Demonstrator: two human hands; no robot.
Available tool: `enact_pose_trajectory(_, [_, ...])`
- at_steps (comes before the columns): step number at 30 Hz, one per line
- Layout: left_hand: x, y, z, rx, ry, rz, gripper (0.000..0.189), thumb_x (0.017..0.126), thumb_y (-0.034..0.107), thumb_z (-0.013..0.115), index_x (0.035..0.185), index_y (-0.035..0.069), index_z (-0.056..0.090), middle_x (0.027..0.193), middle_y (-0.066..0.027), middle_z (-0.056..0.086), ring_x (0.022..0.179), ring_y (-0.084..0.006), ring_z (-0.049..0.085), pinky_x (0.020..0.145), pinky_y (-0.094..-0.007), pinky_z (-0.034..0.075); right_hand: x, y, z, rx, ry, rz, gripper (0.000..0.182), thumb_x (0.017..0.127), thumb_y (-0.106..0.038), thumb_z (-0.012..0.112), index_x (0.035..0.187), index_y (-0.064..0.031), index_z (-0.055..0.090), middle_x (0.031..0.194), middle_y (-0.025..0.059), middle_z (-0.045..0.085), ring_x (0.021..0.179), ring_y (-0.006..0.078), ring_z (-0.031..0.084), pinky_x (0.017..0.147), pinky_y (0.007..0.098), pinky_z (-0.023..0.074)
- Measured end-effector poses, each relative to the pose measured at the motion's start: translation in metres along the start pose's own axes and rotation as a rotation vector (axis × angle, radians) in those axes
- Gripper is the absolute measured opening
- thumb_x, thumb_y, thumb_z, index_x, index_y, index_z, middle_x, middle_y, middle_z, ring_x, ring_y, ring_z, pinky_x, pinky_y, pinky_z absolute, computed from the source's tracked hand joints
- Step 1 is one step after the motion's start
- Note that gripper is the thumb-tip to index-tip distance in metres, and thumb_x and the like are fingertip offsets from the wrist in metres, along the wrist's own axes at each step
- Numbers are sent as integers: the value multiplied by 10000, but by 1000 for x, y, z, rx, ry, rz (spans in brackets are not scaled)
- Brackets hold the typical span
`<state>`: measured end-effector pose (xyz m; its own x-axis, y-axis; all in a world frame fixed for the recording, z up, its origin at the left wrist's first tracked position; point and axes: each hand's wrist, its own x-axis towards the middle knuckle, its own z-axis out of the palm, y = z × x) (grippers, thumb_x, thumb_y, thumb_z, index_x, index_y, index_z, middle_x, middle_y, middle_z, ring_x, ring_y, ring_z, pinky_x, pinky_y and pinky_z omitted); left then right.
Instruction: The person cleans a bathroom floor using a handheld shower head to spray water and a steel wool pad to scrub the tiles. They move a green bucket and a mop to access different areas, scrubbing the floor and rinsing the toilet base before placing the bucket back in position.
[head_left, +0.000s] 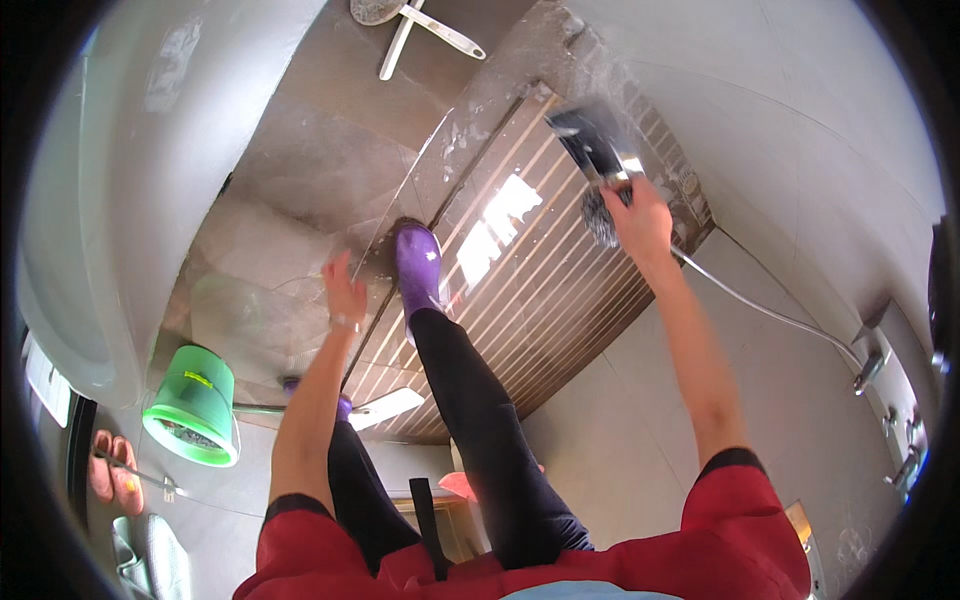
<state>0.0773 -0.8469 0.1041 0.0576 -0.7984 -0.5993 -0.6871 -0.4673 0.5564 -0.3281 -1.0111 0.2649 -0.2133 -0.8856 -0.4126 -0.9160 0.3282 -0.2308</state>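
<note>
My right hand (641, 221) grips a dark, flat, rectangular tool (589, 139) with a shiny metal edge. It is blurred, so I cannot tell its exact kind. A grey steel-wool scrubber (600, 217) shows just beside the fingers; whether the hand holds it too is unclear. Behind the wrist runs a metal shower hose (757, 300). Below the tool lies a wet floor with pale parallel strips (540, 292). My left hand (345, 289) hangs empty over brown floor tiles (255, 247), fingers apart, near a purple rubber boot (418, 262) on my foot.
A green bucket (191, 405) with grey material inside stands at left, near a white bathtub (187, 112). Long white-handled tools (442, 34) lie at the top. Pink slippers (116, 472) sit lower left. A shower fixture (892, 397) is on the right wall.
</note>
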Motion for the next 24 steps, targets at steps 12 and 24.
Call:
enact_pose_trajectory(12, [3,261,29,-1480,-256,-174,751,739,68,674,1281,-3,159,1063,-101,481,974,-155,489,817,-277,422,-55,-79,30,21,-333,45,290,763,-314,569,924,-77,523,904,135,576,824,314,580,688,412,457])
enact_pose_trajectory(24, [53,288,83,-1591,16,-332,607,665,53,690,1071,148,249,925,-28,383,668,-117,487,389,-210,388,37,23,-75,135,-228,168,310,753,-205,614,1031,-69,595,946,109,618,887,217,576,781,336,445])
